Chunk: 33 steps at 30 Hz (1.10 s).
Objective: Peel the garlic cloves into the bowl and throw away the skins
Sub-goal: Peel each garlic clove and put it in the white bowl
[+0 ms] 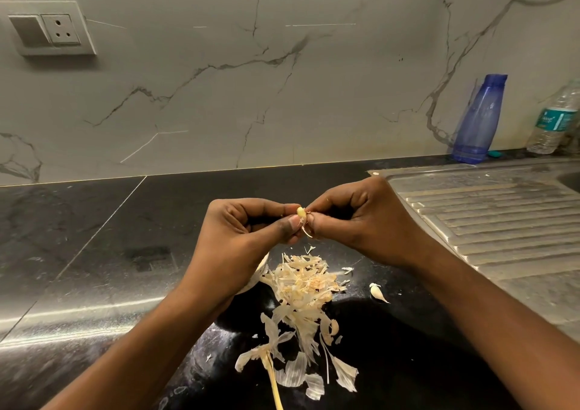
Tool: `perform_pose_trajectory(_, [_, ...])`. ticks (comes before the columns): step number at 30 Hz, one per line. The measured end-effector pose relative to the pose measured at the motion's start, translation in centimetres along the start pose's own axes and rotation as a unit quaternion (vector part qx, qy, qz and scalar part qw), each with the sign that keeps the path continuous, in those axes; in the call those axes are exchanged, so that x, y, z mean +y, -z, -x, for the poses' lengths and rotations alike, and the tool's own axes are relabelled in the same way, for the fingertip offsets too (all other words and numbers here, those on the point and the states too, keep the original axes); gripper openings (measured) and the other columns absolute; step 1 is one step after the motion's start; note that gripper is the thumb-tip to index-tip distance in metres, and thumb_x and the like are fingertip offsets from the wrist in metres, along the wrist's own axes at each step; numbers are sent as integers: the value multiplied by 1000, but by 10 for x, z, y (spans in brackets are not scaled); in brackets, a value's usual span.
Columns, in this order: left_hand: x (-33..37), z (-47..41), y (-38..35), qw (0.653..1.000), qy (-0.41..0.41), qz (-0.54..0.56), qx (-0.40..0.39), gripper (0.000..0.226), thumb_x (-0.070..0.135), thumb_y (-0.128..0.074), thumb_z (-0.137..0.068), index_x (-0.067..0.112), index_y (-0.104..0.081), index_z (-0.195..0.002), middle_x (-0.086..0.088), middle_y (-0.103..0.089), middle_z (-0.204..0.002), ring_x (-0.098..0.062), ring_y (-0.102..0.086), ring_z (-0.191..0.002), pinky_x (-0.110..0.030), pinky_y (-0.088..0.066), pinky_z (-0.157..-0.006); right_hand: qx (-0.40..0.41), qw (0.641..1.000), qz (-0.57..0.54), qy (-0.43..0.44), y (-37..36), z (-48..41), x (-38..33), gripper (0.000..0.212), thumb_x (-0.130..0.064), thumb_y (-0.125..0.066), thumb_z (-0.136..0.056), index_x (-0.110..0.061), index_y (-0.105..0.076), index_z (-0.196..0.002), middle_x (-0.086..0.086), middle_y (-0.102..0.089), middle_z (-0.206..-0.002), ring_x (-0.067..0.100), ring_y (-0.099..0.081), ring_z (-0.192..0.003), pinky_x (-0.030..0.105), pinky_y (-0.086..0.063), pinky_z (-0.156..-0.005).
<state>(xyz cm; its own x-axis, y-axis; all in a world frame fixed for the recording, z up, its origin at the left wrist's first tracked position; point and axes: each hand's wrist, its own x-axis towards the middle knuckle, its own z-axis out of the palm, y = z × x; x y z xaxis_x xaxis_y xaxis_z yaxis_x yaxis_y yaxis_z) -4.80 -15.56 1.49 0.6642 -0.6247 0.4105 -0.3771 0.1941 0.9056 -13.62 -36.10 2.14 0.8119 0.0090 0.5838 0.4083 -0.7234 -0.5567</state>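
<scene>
Both hands meet above the black counter. My left hand pinches a small pale garlic clove between thumb and fingers. My right hand pinches a strip of skin hanging from that clove. Below the hands lies a heap of papery garlic skins, trailing toward me with a dry stalk. One unpeeled clove lies to the right of the heap. A white bowl is mostly hidden under my left wrist; only a sliver of its rim shows.
A steel sink drainboard fills the right side. A blue bottle and a clear water bottle stand at the back right against the marbled wall. A wall socket sits at upper left.
</scene>
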Motion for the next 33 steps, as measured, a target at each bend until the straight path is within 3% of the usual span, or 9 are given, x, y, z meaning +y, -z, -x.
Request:
perform_pose_trajectory(6, [1, -1, 1, 1000, 3, 7, 3, 27, 13, -75, -80, 3, -78, -105, -7, -82, -95, -22, -80, -87, -21, -62, -75, -25, 999, -23, -15, 6, 1, -2, 16, -17, -81, -92, -9, -83, -106, -1, -81, -89, 20, -77, -76, 35, -65, -67])
perform_pose_trajectory(19, [-2, 0, 0, 1000, 14, 3, -9, 27, 12, -76, -81, 1, -78, -106, -10, -82, -95, -25, -80, -87, -26, -63, -77, -20, 1000, 4, -6, 5, 0, -1, 11, -15, -81, -92, -10, -84, -101, 0, -80, -82, 20, -74, -69, 40, -63, -61])
perform_pose_trajectory(26, [-1, -1, 2, 1000, 7, -7, -4, 27, 13, -75, -81, 3, -78, -106, -9, -82, -94, -25, -80, -86, -29, -65, -79, -45, 998, -31, -19, 9, 1, -1, 16, -15, -81, -92, -7, -83, -105, 0, -82, -90, 17, -79, -78, 33, -66, -70])
perform_pose_trajectory(33, [-3, -1, 1, 1000, 8, -9, -6, 24, 10, -76, -83, 2, -78, -106, -9, -82, -94, -25, -80, -86, -26, -63, -78, -34, 999, -31, -13, 7, 1, 0, 14, -14, -81, -91, -6, -83, -103, 0, -81, -86, 17, -78, -74, 28, -64, -66])
